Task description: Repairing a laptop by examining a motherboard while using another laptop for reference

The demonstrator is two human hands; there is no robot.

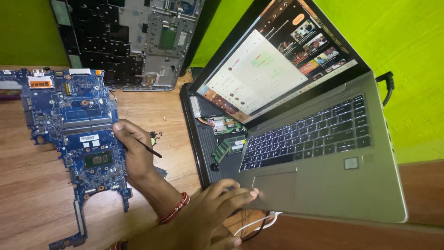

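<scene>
1. Two hands cross; the right hand (134, 155) pinches a thin black tool (149, 149) over the blue motherboard (74, 120), tip pointing right and slightly toward the person.
2. Left hand (217, 208), fingers spread and holding nothing, touches the silver laptop (323, 153).

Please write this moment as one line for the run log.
right hand: holds thin black tool at blue circuit board edge | left hand: fingers on open laptop near touchpad

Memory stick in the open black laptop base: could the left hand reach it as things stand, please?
Probably yes. The left hand rests on the silver laptop near its touchpad, and the green memory stick lies uncovered just beyond that laptop's edge.
</scene>
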